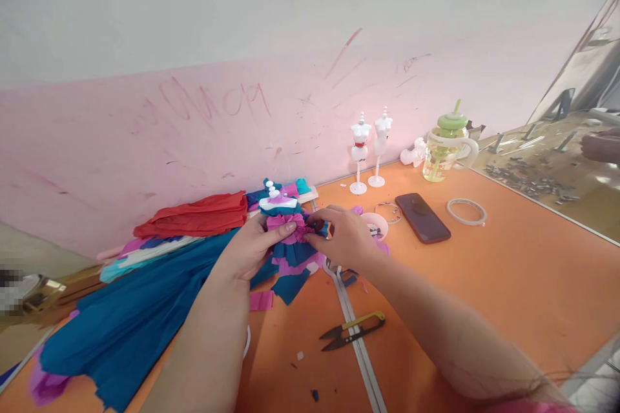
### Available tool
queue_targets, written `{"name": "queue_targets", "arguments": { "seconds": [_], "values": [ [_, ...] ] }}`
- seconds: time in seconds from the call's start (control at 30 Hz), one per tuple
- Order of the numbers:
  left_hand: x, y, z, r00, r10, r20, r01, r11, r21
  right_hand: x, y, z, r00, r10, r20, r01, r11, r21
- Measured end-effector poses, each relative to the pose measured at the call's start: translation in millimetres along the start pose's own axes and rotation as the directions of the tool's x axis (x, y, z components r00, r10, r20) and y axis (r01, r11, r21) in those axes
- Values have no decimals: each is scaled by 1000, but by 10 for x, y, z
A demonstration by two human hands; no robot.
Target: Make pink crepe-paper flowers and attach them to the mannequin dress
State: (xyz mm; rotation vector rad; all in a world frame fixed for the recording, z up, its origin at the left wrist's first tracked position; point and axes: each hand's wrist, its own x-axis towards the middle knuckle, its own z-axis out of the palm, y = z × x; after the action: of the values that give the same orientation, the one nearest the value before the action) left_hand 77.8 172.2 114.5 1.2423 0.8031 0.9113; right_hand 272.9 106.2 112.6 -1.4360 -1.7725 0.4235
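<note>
A small white doll mannequin (278, 202) leans in my left hand (254, 242), dressed in purple and teal ruffled crepe-like material (290, 251). My left fingers wrap around its body, with the thumb pressed on the purple ruffle at the waist. From the other side, my right hand (346, 235) pinches the edge of that ruffle between thumb and fingers. The exact spot between those fingertips is partly hidden. Below the hands, thread snips (352, 330) lie across the metal strip of the orange table (513, 284).
Teal (155, 300) and red (194, 216) material lies to the left. Two bare-armed mini mannequins (359, 151) stand by the wall. On the right are a pink bowl (382, 222), a phone (423, 218), a tape roll (465, 211) and a mug (436, 161). Another person's hand (603, 145) shows far right.
</note>
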Motion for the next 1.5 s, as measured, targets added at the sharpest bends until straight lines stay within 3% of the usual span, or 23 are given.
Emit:
{"name": "queue_targets", "arguments": {
  "seconds": [0.43, 0.67, 0.93, 1.17, 1.37, 1.47, 1.5],
  "values": [
    [-12, -9, 6, 1000, -31, 2, 31, 1000, -5, 8, 36, 12, 996, 85, -2, -85, 996, 38],
    [6, -7, -18, 1000, -6, -14, 6, 1000, -9, 21, 37, -78, 988, 129, 83, -135, 988, 71],
    [14, -31, -14, 1000, -5, -22, 5, 1000, -4, 6, 21, -37, 972, 232, -41, -235, 969, -80],
    [-15, 28, -31, 999, 35, 5, -35, 999, 5, 44, 46, -237, 975, 201, 97, -198, 979, -41],
    [-54, 92, -32, 999, 25, -25, -19, 982, 189, 46, 94, -327, 974, 122, 190, -99, 987, -126],
    [-117, 181, -40, 980, 187, -66, -181, 980, 83, 26, 46, -373, 974, 129, 184, -110, 988, -113],
    [-160, 234, -56, 934, 325, -150, -328, 945, 0, 11, 13, -430, 978, 132, 161, -115, 987, -112]
  ]
}}
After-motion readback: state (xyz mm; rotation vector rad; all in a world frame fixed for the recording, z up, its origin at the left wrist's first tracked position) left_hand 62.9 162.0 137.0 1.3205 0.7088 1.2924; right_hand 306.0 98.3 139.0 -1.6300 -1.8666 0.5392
